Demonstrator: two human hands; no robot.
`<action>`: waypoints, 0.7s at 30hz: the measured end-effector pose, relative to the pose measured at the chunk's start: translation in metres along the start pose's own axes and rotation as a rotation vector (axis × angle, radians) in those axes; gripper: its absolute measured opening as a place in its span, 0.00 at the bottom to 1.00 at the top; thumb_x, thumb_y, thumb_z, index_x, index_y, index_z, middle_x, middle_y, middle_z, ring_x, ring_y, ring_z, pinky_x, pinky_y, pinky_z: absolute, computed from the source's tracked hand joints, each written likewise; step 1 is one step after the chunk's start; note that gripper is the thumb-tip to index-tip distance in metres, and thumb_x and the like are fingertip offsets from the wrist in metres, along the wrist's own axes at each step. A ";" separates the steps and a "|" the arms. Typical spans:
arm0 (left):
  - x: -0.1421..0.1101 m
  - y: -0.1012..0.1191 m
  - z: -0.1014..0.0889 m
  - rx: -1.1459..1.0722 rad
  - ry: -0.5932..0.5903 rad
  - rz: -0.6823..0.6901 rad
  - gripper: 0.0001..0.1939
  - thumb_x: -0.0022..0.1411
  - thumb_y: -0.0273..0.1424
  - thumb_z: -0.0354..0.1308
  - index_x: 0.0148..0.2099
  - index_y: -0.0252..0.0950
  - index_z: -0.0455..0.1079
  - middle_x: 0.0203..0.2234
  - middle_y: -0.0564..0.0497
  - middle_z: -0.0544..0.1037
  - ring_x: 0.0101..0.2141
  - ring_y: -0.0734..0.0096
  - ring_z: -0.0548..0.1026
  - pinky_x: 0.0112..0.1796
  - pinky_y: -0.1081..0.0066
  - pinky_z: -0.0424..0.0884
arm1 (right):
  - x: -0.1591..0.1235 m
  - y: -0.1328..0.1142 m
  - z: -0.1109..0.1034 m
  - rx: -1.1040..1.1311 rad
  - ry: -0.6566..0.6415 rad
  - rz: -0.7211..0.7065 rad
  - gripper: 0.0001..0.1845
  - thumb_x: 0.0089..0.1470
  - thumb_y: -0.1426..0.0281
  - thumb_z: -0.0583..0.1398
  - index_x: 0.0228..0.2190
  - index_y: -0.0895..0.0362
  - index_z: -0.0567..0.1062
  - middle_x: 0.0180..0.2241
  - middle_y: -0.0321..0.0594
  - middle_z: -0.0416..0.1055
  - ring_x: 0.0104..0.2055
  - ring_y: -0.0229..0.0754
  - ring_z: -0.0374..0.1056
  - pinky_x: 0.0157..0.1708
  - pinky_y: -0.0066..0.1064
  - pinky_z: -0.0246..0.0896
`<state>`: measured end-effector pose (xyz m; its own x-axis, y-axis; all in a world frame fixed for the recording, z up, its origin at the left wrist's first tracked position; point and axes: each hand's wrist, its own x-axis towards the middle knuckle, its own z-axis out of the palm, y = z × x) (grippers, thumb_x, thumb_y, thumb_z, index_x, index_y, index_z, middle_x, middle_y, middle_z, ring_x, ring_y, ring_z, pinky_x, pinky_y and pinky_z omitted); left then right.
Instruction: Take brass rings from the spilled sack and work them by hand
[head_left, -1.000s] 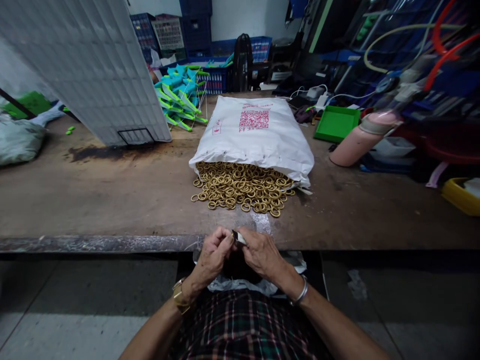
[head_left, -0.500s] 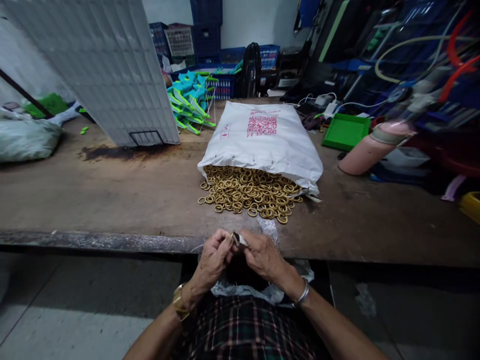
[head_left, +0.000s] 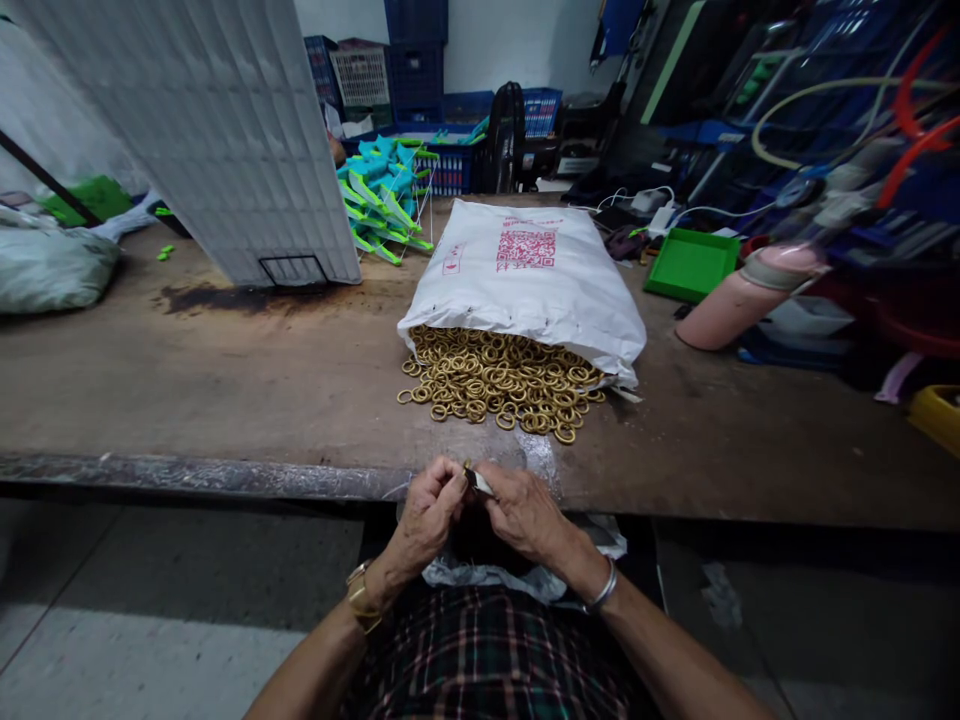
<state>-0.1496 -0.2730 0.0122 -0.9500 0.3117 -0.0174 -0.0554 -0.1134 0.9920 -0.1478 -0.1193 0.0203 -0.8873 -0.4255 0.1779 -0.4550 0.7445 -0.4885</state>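
Observation:
My left hand (head_left: 426, 515) and my right hand (head_left: 525, 510) meet just below the table's front edge, fingers pinched together. Between the fingertips sits a small dark and silvery piece (head_left: 475, 479); I cannot make out what it is. Under my hands lies a clear plastic bag (head_left: 487, 578) on my lap. Ahead on the brown table (head_left: 225, 400) a white sack (head_left: 529, 275) lies open toward me, with several gold rings (head_left: 499, 382) spilled from its mouth.
A white ribbed panel (head_left: 225, 130) leans at the back left, beside teal and green plastic parts (head_left: 382, 195). A green tray (head_left: 690, 263) and a pink bottle (head_left: 742, 295) lie at the right. Blue crates, cables and hoses crowd the back. A grey bag (head_left: 52, 270) sits far left.
My hands have stayed pinched on the small piece at the table edge, fingers shifting only slightly. The view has drifted a little as my head moved.

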 end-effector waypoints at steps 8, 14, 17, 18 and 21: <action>-0.011 0.002 -0.001 0.013 -0.031 0.000 0.16 0.60 0.43 0.50 0.29 0.34 0.60 0.20 0.56 0.65 0.19 0.82 0.59 0.22 0.78 0.55 | 0.002 0.008 0.002 -0.127 -0.119 0.111 0.12 0.49 0.77 0.49 0.34 0.57 0.68 0.23 0.37 0.68 0.24 0.38 0.60 0.26 0.29 0.43; -0.020 0.015 0.006 -0.383 -0.134 -0.131 0.17 0.59 0.43 0.51 0.29 0.33 0.63 0.20 0.54 0.66 0.15 0.84 0.56 0.16 0.78 0.50 | 0.030 0.019 0.001 -0.260 0.047 0.194 0.12 0.52 0.76 0.48 0.37 0.57 0.68 0.27 0.41 0.71 0.28 0.40 0.65 0.27 0.28 0.47; -0.014 0.011 0.000 -0.532 0.000 -0.191 0.16 0.58 0.41 0.52 0.29 0.32 0.64 0.21 0.53 0.67 0.16 0.83 0.58 0.15 0.79 0.50 | 0.051 0.020 0.002 -0.275 0.153 0.237 0.13 0.54 0.75 0.49 0.40 0.58 0.67 0.32 0.43 0.72 0.33 0.41 0.67 0.30 0.28 0.50; -0.012 0.010 -0.002 -0.568 0.034 -0.209 0.15 0.58 0.40 0.53 0.29 0.32 0.63 0.23 0.52 0.68 0.16 0.83 0.59 0.15 0.79 0.51 | 0.057 0.020 0.002 -0.280 0.166 0.260 0.13 0.55 0.74 0.49 0.42 0.58 0.66 0.34 0.43 0.72 0.35 0.41 0.67 0.31 0.28 0.51; -0.011 0.004 -0.011 -0.712 0.076 -0.270 0.10 0.54 0.36 0.58 0.31 0.34 0.63 0.24 0.53 0.70 0.17 0.82 0.62 0.15 0.80 0.52 | 0.070 0.022 0.005 -0.310 0.129 0.321 0.14 0.57 0.71 0.50 0.45 0.57 0.63 0.38 0.44 0.72 0.38 0.42 0.68 0.33 0.28 0.52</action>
<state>-0.1426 -0.2876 0.0153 -0.8924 0.3523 -0.2820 -0.4490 -0.6308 0.6329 -0.2200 -0.1353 0.0171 -0.9801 -0.0957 0.1739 -0.1396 0.9551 -0.2612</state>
